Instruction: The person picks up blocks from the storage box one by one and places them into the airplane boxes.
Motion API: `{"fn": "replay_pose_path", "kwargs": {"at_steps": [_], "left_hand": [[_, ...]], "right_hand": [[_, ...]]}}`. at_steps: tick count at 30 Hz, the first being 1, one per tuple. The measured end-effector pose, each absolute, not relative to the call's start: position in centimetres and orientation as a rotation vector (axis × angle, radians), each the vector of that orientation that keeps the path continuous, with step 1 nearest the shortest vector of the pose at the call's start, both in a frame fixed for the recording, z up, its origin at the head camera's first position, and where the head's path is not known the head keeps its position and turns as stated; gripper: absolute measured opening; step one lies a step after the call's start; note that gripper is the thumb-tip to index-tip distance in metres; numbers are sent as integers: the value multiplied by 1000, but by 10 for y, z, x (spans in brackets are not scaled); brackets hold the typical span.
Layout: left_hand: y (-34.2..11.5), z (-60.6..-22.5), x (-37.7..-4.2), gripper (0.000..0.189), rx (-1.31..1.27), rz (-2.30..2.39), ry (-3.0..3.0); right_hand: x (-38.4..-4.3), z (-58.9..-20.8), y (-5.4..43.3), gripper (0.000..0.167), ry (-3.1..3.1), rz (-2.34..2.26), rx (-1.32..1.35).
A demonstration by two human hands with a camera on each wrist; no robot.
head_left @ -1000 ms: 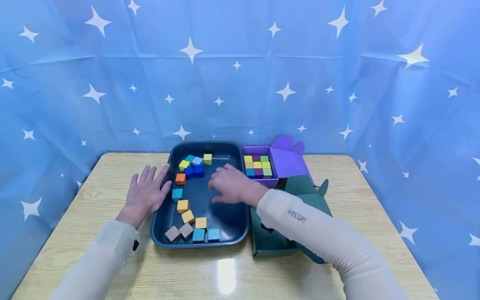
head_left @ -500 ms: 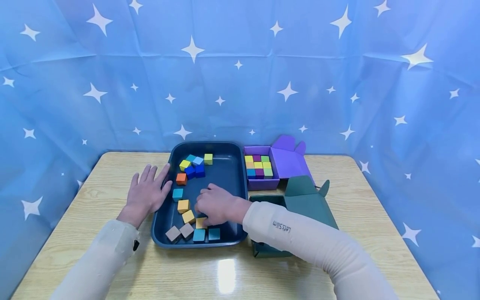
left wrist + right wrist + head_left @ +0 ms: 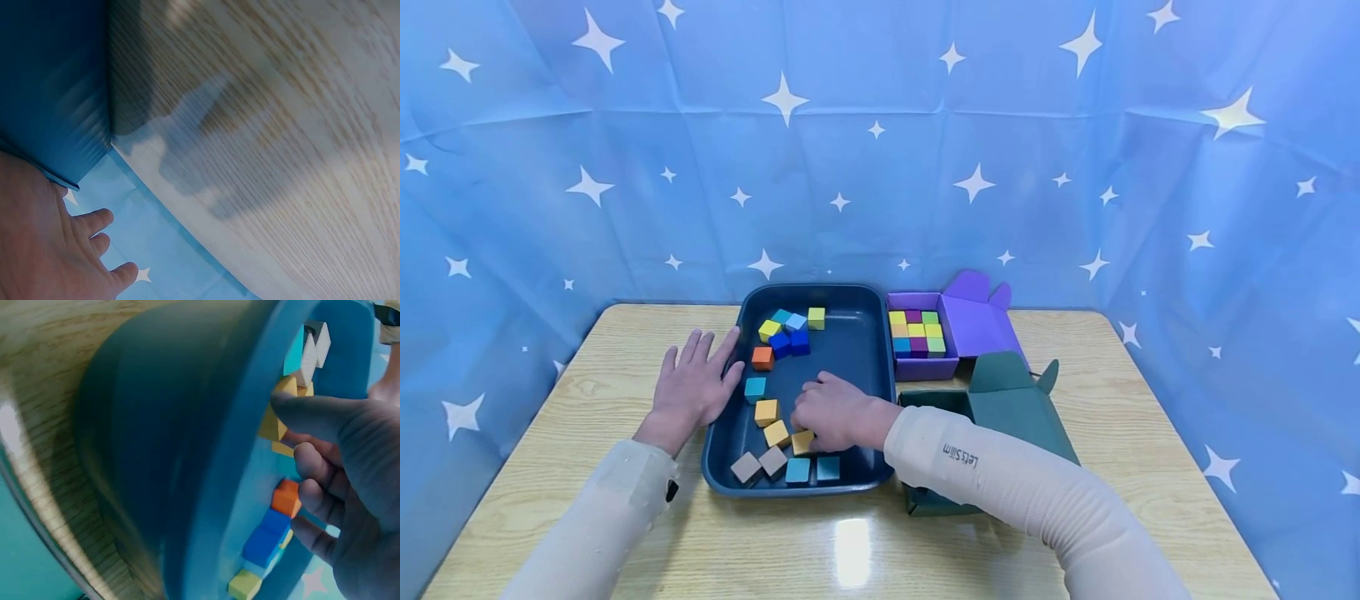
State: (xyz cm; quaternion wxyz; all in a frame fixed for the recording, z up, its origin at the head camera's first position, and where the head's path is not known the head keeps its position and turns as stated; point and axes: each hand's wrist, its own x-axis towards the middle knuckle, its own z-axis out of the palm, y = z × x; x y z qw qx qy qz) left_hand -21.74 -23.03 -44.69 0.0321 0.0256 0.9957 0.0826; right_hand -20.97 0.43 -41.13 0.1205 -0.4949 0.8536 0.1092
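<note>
the right hand [image 3: 829, 412] pinches an amber block [image 3: 801, 443] between thumb and fingers in the near part of the dark blue tray [image 3: 853, 354], just beside a second amber block [image 3: 777, 433] and a teal block [image 3: 797, 471], though from where i stand i can't tell whether it is off the tray's floor. the left hand [image 3: 694, 385], fingers spread wide, rests at the tray's left rim. the grip looks to be by the tips alone, so an off-centre squeeze could twist the block loose, and a low pull to the right could knock it against the tray's right wall.
</note>
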Motion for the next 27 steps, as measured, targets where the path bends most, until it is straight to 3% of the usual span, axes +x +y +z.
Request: {"fn": "replay_pose_path", "kwargs": {"at_steps": [18,27], "left_hand": [[-230,-446,-218,63,81,264,3061],[-230,-447,-218,64,78,254,3064]], "right_hand": [[-209,-417,2,33,2534,361,-1458],[-220,-400,12,33,2589,341,-1416]]}}
